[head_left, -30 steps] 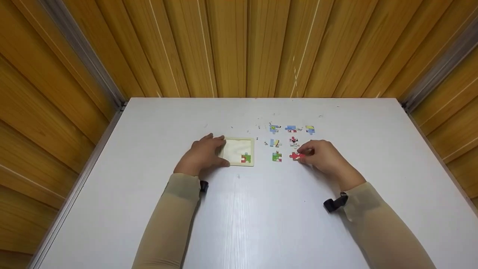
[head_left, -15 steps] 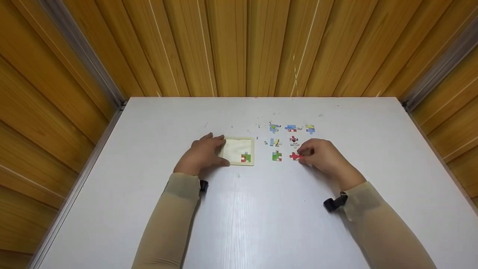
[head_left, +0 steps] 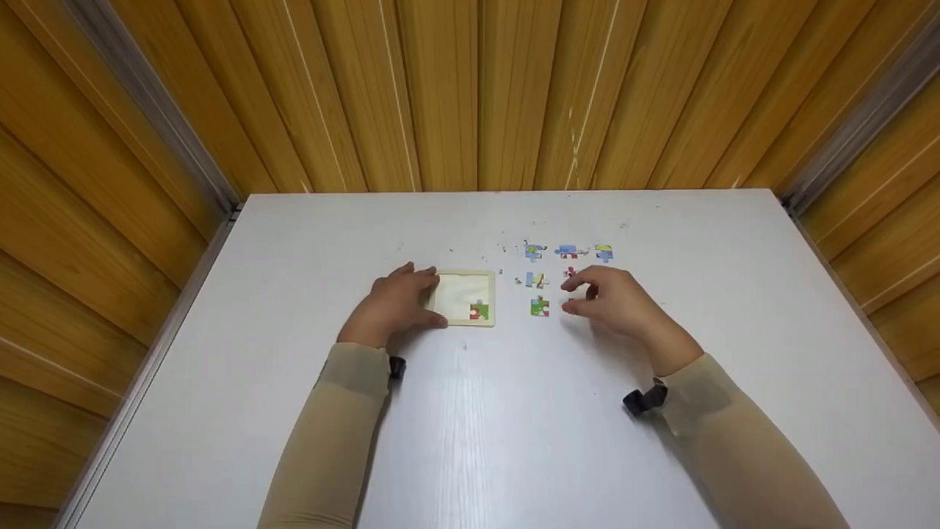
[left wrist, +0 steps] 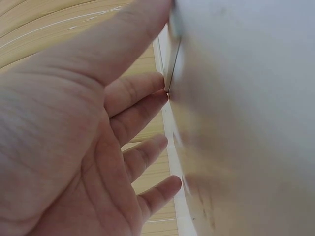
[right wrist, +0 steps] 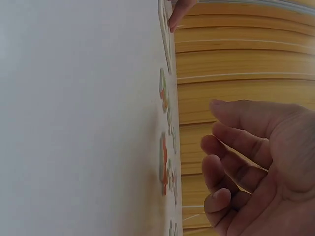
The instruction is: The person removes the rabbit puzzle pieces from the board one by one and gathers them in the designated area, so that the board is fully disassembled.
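Note:
My left hand (head_left: 396, 303) holds the left side of a square wooden puzzle tray (head_left: 491, 297), thumb at its near edge and fingers at its far left corner. One green and red jigsaw piece (head_left: 479, 311) lies in the tray's near right corner. My right hand (head_left: 613, 297) hovers over the loose pieces, its thumb and index finger apart with nothing between them. Under it the red jigsaw piece (right wrist: 163, 162) lies flat on the table, mostly hidden in the head view. To the left of my right fingertips lies another green jigsaw piece (head_left: 540, 306).
Further back lie a blue and yellow piece (head_left: 536, 280), a piece with red on it (head_left: 570, 272) half behind the hand, and a row of blue pieces (head_left: 568, 251). Small dark marks dot the white tabletop (head_left: 470, 426). A wood-panelled wall (head_left: 440, 95) stands behind.
My right hand has let go of the red piece, lifted and shifted slightly left, its thumb and index finger parting. The left hand stays on the tray. The head view has shifted slightly.

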Tool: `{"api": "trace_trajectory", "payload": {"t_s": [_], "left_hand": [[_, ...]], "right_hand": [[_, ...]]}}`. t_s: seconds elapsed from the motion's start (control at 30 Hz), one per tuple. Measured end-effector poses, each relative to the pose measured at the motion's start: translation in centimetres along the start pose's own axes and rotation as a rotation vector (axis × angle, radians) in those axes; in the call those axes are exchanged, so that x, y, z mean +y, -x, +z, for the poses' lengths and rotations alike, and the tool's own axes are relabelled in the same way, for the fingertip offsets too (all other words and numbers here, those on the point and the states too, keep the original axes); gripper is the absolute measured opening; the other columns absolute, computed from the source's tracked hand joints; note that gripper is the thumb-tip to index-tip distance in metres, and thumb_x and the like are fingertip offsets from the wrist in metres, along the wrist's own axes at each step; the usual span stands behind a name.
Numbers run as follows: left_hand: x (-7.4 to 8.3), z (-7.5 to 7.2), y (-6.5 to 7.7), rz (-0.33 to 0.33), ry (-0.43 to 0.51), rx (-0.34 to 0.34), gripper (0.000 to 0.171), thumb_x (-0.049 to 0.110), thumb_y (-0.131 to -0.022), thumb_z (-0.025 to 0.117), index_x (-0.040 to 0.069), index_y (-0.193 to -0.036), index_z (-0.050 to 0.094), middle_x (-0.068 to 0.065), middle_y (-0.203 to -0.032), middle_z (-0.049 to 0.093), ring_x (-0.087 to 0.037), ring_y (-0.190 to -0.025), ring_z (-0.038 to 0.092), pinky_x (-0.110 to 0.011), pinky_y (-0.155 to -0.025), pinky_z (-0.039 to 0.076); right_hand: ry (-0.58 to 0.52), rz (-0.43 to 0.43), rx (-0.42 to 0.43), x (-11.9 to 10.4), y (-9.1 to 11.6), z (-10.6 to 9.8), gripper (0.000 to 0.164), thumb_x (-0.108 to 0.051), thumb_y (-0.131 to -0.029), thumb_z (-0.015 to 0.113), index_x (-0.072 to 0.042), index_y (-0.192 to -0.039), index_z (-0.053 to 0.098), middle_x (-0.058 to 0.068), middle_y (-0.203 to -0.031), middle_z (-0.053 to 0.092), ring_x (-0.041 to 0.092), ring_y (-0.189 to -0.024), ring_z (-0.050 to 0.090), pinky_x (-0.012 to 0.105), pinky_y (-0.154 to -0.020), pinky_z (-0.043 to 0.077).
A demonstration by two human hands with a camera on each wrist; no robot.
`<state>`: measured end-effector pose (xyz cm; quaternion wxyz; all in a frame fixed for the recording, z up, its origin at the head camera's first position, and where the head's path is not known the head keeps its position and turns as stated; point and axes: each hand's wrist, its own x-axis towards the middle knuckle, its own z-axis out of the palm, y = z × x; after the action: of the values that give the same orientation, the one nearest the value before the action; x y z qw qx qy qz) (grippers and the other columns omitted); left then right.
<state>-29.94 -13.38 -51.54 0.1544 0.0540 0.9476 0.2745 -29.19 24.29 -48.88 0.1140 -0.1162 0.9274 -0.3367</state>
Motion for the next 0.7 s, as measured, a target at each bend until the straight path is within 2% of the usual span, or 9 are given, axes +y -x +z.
{"api": "trace_trajectory", "payload": {"t_s": [0.13, 0.3, 0.57, 0.7], "left_hand": [[-0.1, -0.1, 0.1, -0.01, 0.01, 0.006, 0.091, 0.028, -0.088, 0.1, 0.023, -0.168, 0.057, -0.002, -0.184, 0.042, -0.046, -0.175, 0.026, -0.069, -0.14, 0.029], [-0.3, -0.1, -0.1, -0.016, 0.025, 0.007, 0.092, 0.029, -0.088, 0.1, 0.024, -0.169, 0.056, -0.004, -0.186, 0.039, -0.045, -0.176, 0.024, -0.068, -0.141, 0.027], [-0.1, 0.0, -0.3, -0.025, 0.022, 0.008, 0.091, 0.029, -0.089, 0.1, 0.025, -0.168, 0.056, -0.001, -0.185, 0.041, -0.045, -0.176, 0.025, -0.07, -0.14, 0.026], [0.0, 0.1, -0.4, -0.025, 0.008, 0.006, 0.091, 0.031, -0.089, 0.099, 0.026, -0.169, 0.056, -0.003, -0.185, 0.04, -0.047, -0.175, 0.026, -0.073, -0.139, 0.026]], "right_hand": [[-0.025, -0.04, -0.005, -1.8, -0.6, 0.5, 0.035, -0.02, -0.101, 0.085, -0.008, -0.134, 0.081, 0.016, -0.131, 0.077, 0.027, -0.106, 0.061, 0.035, -0.085, 0.049], [-0.069, -0.091, -0.001, -4.5, -1.5, 1.3, 0.034, -0.02, -0.101, 0.085, -0.007, -0.132, 0.081, 0.016, -0.132, 0.077, 0.026, -0.107, 0.063, 0.033, -0.081, 0.052], [-0.176, -0.096, 0.007, -9.1, -2.5, 2.8, 0.031, -0.026, -0.102, 0.084, -0.016, -0.132, 0.082, 0.008, -0.132, 0.076, 0.026, -0.109, 0.063, 0.034, -0.078, 0.054], [-0.237, -0.115, 0.012, -10.4, -2.7, 3.8, 0.032, -0.025, -0.101, 0.084, -0.017, -0.132, 0.082, 0.007, -0.135, 0.076, 0.024, -0.108, 0.063, 0.033, -0.08, 0.053]]}}
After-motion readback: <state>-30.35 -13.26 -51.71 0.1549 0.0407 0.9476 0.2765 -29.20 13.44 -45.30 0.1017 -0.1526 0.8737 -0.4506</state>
